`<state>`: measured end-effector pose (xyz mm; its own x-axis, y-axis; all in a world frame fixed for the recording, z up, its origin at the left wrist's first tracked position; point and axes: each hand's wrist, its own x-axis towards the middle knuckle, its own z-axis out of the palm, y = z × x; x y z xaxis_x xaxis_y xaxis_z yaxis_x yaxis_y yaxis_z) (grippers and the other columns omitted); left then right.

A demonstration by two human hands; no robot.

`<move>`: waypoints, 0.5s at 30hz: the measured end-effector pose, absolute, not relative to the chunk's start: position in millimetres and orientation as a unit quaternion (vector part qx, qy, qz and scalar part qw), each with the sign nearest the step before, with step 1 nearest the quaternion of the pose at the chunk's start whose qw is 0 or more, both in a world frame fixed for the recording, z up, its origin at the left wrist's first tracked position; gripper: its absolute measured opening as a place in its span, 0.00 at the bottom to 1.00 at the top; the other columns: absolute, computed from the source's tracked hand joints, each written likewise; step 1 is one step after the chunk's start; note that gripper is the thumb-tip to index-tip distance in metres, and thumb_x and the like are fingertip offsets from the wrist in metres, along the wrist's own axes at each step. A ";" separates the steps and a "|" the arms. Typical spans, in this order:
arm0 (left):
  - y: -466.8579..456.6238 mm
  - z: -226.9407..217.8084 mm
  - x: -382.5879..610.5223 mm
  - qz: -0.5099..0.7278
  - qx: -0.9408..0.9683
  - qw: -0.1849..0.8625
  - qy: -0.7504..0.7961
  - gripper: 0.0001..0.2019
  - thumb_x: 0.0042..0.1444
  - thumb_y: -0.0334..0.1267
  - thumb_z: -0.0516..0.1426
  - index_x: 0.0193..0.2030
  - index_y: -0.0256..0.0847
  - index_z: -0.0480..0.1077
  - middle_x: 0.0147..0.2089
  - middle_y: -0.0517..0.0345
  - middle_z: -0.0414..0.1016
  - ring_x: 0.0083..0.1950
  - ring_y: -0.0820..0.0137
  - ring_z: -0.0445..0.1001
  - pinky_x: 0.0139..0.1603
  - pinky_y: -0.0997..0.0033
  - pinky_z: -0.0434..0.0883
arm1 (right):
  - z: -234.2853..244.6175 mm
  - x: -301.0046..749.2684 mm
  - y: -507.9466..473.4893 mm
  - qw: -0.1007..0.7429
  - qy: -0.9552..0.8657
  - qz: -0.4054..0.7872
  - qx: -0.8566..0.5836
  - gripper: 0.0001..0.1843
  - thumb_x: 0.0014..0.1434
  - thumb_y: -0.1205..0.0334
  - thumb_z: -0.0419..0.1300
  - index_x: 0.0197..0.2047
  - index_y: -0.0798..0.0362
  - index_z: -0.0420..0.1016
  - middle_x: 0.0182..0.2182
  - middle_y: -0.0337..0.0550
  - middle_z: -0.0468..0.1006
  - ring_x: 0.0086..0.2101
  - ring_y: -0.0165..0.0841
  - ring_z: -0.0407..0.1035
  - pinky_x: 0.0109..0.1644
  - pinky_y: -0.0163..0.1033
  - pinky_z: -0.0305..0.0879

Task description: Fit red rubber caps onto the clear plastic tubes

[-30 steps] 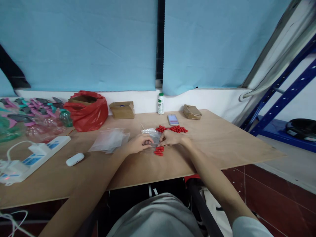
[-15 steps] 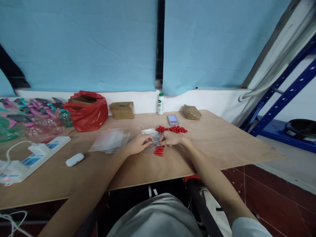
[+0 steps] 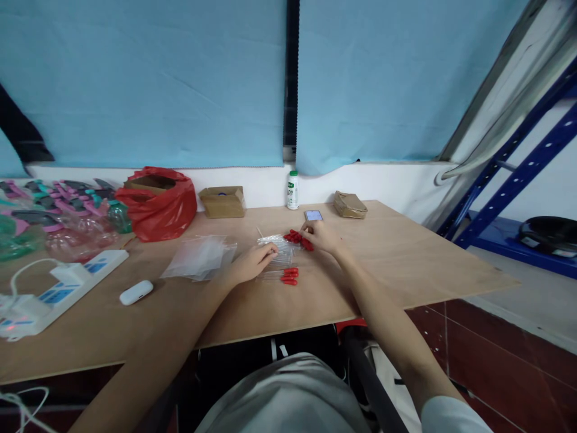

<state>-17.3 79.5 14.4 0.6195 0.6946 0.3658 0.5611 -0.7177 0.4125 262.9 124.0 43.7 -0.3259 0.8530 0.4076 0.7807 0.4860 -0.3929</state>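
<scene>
Clear thin tubes [image 3: 283,255] lie in a loose heap in front of me. My left hand [image 3: 256,263] rests at the heap's left side, thumb and fingers pressed together; whatever sits between them is hidden. Over the pile of small red rubber bulbs [image 3: 293,236], my right hand [image 3: 322,236] bends down with its fingers drawn together. Its fingertips touch the pile, and I cannot make out what they grip. Nearer to me, several droppers with red bulbs [image 3: 290,276] lie side by side, their clear stems pointing left.
Clear plastic bags [image 3: 198,257] lie left of the tubes. A phone [image 3: 313,214], white bottle [image 3: 293,190] and small cardboard packages [image 3: 350,205] stand behind. Farther left are a red bag [image 3: 164,207], power strip [image 3: 72,288], white case [image 3: 136,293] and spray bottles [image 3: 76,231].
My right hand has moved from the tubes up and right onto the red bulbs, now covering part of the pile and the phone's lower edge. My left hand has barely moved.
</scene>
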 end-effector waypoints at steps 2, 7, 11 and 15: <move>79.0 15.0 -16.2 0.254 0.892 0.131 0.350 0.14 0.74 0.45 0.46 0.48 0.44 0.70 0.43 0.56 0.77 0.43 0.64 0.75 0.48 0.64 0.66 | 44.0 266.9 125.2 0.276 -0.801 0.039 -0.530 0.11 0.65 0.56 0.61 0.41 0.53 0.82 0.31 0.42 0.80 0.31 0.31 0.68 0.35 0.33 0.57; 76.8 15.8 -15.3 0.249 0.890 0.127 0.360 0.16 0.74 0.47 0.46 0.47 0.44 0.71 0.41 0.56 0.78 0.43 0.63 0.75 0.46 0.64 0.66 | 42.9 265.0 122.0 0.206 -0.785 -0.009 -0.584 0.10 0.62 0.54 0.64 0.38 0.50 0.84 0.38 0.47 0.83 0.39 0.37 0.74 0.41 0.36 0.63; 75.7 16.0 -15.4 0.249 0.884 0.122 0.376 0.16 0.73 0.47 0.46 0.47 0.44 0.71 0.39 0.57 0.77 0.42 0.64 0.74 0.44 0.66 0.66 | 38.8 256.8 121.7 0.142 -0.758 -0.031 -0.635 0.14 0.62 0.49 0.63 0.39 0.50 0.85 0.40 0.52 0.84 0.41 0.43 0.77 0.44 0.40 0.67; 74.3 18.1 -14.2 0.244 0.888 0.122 0.371 0.14 0.73 0.46 0.47 0.46 0.43 0.71 0.36 0.59 0.75 0.38 0.66 0.73 0.42 0.67 0.64 | 34.7 248.2 123.7 0.095 -0.742 -0.045 -0.662 0.20 0.60 0.46 0.65 0.44 0.55 0.84 0.44 0.58 0.83 0.44 0.47 0.78 0.48 0.44 0.70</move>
